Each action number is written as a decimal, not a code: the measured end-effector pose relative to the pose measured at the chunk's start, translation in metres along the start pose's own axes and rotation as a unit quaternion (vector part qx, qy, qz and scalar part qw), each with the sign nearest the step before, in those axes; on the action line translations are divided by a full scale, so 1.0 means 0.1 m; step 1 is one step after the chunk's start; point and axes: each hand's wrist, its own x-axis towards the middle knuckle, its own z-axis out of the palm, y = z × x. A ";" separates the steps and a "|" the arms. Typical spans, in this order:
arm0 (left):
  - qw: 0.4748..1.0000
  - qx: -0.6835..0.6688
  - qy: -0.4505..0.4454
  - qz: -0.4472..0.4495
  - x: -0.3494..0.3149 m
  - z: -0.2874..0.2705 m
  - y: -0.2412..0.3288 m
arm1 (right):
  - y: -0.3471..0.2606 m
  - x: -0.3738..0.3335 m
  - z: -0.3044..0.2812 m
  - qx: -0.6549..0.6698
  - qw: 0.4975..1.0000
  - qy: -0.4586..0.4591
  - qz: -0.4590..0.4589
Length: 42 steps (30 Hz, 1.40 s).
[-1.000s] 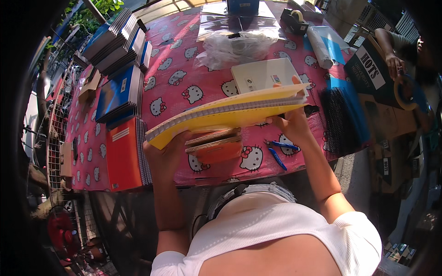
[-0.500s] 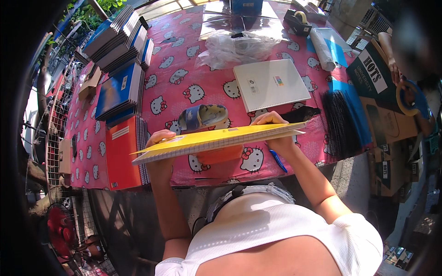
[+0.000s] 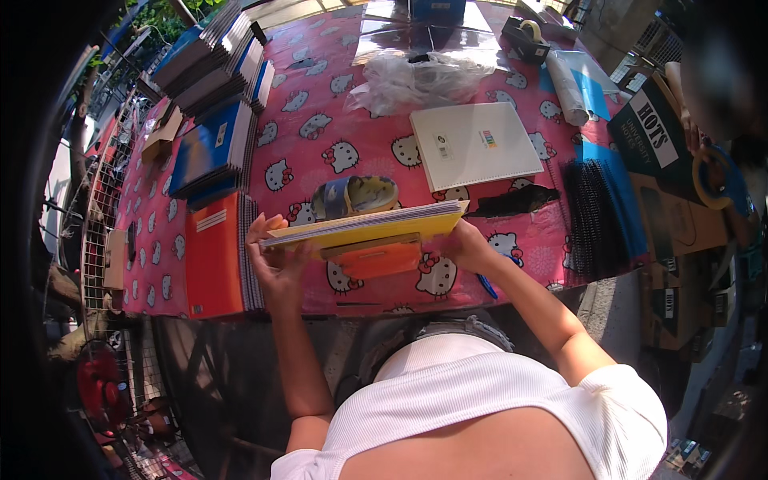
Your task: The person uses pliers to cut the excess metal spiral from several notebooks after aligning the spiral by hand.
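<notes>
Above the pink table (image 3: 376, 170), the yellow notebook (image 3: 376, 229) is held tilted, its ends gripped by the half-curled left hand (image 3: 280, 258) and the partly hidden right hand (image 3: 470, 246); were either grip loosened, its pages (image 3: 376, 216) could be skewed.

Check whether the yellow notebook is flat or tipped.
Tipped: the yellow notebook, between left hand and right hand, shows its cover on the near side, page edges uppermost.
</notes>
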 end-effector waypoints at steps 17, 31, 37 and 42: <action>0.737 0.581 -0.227 0.261 -0.27 1.30 0.57 | -0.13 -0.19 -0.14 -0.051 0.996 0.070 -0.032; 0.871 0.379 -0.184 0.254 -0.11 1.41 0.57 | 0.18 -0.23 -1.74 -0.305 0.904 0.272 0.126; 0.875 0.368 -0.235 0.208 -0.22 1.35 0.65 | -1.01 -0.25 -1.07 0.004 0.994 0.096 -0.050; 0.880 0.334 -0.213 0.263 -0.52 1.21 0.60 | -1.30 -0.27 -0.93 -0.023 0.997 -0.017 -0.068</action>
